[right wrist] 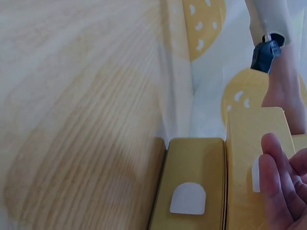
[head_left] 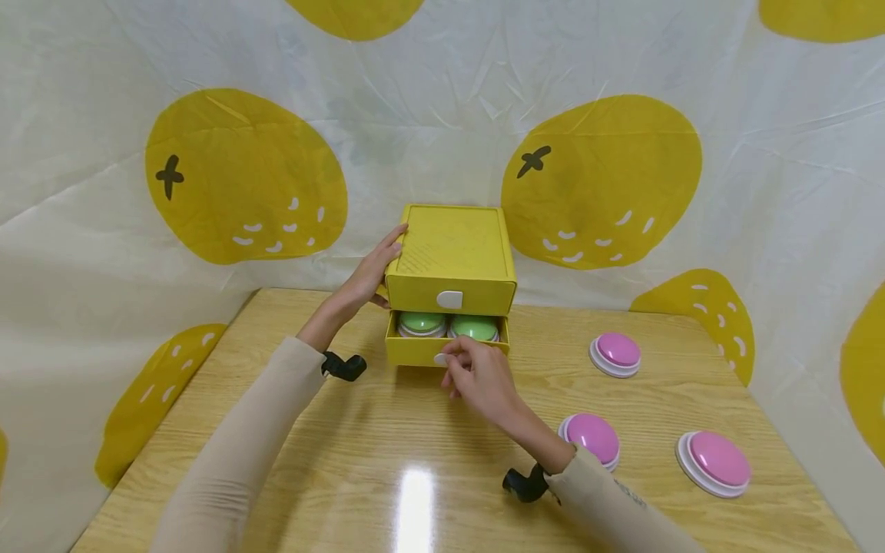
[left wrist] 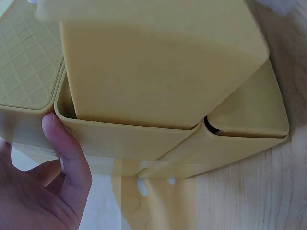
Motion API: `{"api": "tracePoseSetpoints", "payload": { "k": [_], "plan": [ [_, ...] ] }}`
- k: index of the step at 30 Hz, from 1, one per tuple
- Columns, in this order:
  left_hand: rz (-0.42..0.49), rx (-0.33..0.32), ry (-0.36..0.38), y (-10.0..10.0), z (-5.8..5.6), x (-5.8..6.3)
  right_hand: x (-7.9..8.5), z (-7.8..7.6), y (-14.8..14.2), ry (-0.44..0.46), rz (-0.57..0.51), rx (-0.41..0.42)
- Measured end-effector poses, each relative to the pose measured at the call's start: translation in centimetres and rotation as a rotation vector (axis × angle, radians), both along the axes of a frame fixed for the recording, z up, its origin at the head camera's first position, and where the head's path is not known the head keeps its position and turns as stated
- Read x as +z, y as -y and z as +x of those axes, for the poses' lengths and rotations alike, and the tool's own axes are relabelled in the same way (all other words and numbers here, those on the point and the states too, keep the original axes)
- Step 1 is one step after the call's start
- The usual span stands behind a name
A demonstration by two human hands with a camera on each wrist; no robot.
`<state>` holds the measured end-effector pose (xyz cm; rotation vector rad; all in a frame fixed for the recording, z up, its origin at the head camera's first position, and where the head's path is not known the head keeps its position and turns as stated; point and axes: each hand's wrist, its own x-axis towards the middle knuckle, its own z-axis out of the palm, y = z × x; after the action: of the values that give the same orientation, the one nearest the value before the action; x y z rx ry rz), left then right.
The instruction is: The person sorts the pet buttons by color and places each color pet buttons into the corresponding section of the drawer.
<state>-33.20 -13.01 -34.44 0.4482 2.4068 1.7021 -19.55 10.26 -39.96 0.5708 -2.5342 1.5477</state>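
A yellow drawer box (head_left: 452,244) stands against the back, its lower visible drawer (head_left: 415,352) pulled out. Inside that drawer sit two round buttons with green domes (head_left: 423,322) and white rims. My left hand (head_left: 366,278) rests along the box's left side, fingers extended toward the back. In the left wrist view, its thumb (left wrist: 60,134) lies against the side wall by the pulled-out drawer. My right hand (head_left: 487,384) pinches the white tab (head_left: 440,359) at the drawer's front, partly covering it.
Three pink-domed buttons lie on the wooden table (head_left: 346,476) at the right: one farther back (head_left: 618,352), one beside my right forearm (head_left: 593,439) and one farther right (head_left: 715,461). Below the pulled-out drawer is a closed drawer (right wrist: 192,163). A fruit-patterned sheet (head_left: 422,115) hangs behind.
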Motion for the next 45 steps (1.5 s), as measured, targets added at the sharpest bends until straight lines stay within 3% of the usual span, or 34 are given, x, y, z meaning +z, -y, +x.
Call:
{"api": "tracePoseSetpoints", "payload": {
  "k": [10, 19, 34, 45],
  "plan": [
    [0.005, -0.005, 0.005, 0.0, 0.0, 0.0, -0.3, -2.3, 0.1, 0.002, -0.024, -0.013],
    [-0.007, -0.006, 0.004, 0.0, 0.0, -0.1, -0.6, -3.8, 0.0, 0.063, -0.085, -0.034],
    [-0.014, -0.006, -0.002, 0.0, 0.1, 0.1, -0.7, -5.0, -0.5, 0.109, -0.155, -0.04],
    [-0.004, -0.01, 0.001, 0.0, 0.0, 0.0, -0.7, -5.6, -1.2, 0.155, -0.14, -0.008]
  ]
}}
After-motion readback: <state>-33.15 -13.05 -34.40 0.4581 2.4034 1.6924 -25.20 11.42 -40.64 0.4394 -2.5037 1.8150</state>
